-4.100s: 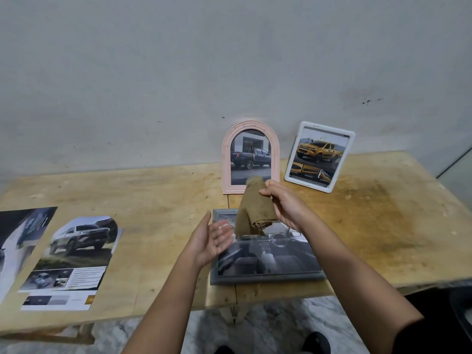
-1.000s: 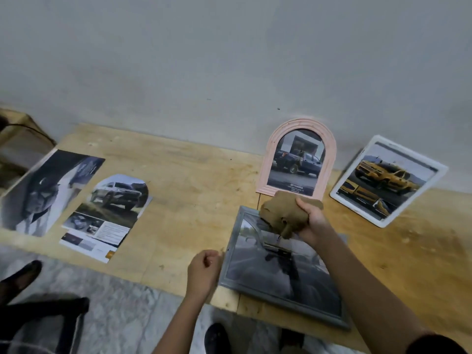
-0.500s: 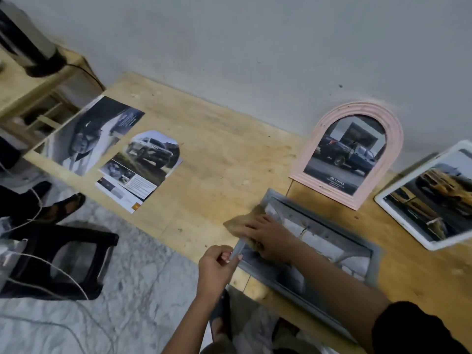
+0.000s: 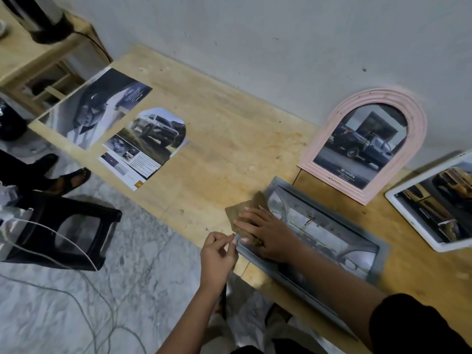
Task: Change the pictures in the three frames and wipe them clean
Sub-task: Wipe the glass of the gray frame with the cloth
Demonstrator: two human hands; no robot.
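Observation:
A grey rectangular frame [image 4: 378, 254] lies flat at the table's front edge, glass up. My right hand [image 4: 270, 232] lies flat, pressing a brown cloth [image 4: 245, 206] onto the frame's left end. My left hand [image 4: 217, 254] pinches the frame's near left corner. A pink arched frame [image 4: 416, 139] with a dark pickup picture leans on the wall behind. A white frame [image 4: 398, 200] with a yellow car picture leans at the right edge.
Two loose car pictures lie on the wooden table [image 4: 224, 149] at the left: a dark one [image 4: 94, 108] and an arch-cut one [image 4: 150, 141]. A black stool [image 4: 66, 226] and cables stand on the marble floor. A person's sandalled foot [image 4: 71, 178] is at left.
The view swung left and down. My right hand brought the bunched cloth down and spread it flat on the grey frame's left end; my left hand moved to the frame's corner.

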